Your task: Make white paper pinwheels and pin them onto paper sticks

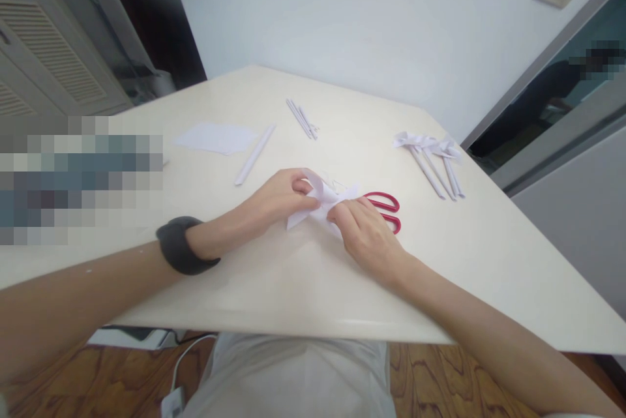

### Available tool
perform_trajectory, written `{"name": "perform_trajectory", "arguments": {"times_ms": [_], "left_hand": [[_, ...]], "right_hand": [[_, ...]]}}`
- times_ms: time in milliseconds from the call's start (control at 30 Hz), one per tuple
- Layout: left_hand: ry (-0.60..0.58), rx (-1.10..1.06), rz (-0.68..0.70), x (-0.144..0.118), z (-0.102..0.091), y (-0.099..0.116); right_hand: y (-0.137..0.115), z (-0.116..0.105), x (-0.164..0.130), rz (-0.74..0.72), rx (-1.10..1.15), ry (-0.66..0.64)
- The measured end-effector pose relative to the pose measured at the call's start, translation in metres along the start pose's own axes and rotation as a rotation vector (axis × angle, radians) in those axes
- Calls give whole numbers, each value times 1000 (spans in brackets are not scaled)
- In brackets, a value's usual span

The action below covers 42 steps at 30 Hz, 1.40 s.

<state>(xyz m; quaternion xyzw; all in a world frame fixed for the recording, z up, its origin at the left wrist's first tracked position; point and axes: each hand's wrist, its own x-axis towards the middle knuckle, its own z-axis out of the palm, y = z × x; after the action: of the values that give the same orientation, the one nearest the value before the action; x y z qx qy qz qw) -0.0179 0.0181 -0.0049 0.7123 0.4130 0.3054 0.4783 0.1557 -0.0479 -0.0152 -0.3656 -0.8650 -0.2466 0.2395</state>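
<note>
A white paper pinwheel head (321,196) with curled blades is held just above the table between my two hands. My left hand (288,193), with a black band on the wrist, pinches its left side. From the right, my right hand (362,225) presses its fingers on the paper near the middle. Red-handled scissors (384,203) lie beside my right hand, their blades mostly hidden behind the paper and hand. Close beyond my left hand lies a rolled white paper tube (255,155).
Stacked white paper sheets (215,137) lie at the back left of the table (293,294). Several thin paper sticks (300,118) rest at the back middle. Finished-looking paper pinwheels on sticks (430,150) lie at the right. A wall stands behind.
</note>
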Motion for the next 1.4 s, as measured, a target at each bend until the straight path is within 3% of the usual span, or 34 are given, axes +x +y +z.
{"name": "perform_trajectory", "arguments": {"times_ms": [267, 400, 467, 600, 733, 933, 1067, 1267, 1400], "left_hand": [[-124, 28, 2, 1, -6, 7], [-242, 31, -11, 3, -10, 9], [-242, 53, 13, 5, -10, 9], [-31, 116, 60, 5, -5, 7], [193, 223, 202, 0, 1, 12], [365, 416, 334, -11, 10, 26], [418, 473, 401, -13, 12, 28], [492, 665, 521, -18, 10, 29], [509, 759, 632, -21, 9, 29]], "right_hand": [[1, 1, 0, -12, -27, 32], [3, -4, 1, -95, 10, -36], [2, -5, 2, -86, 9, -69], [-1, -4, 4, 49, -57, -81], [-6, -5, 9, 180, -166, -72], [-4, -9, 16, 318, -177, -18], [-1, -14, 21, 489, 51, -10], [3, -17, 23, 913, 957, 3], [3, -13, 23, 1026, 1369, -7]]}}
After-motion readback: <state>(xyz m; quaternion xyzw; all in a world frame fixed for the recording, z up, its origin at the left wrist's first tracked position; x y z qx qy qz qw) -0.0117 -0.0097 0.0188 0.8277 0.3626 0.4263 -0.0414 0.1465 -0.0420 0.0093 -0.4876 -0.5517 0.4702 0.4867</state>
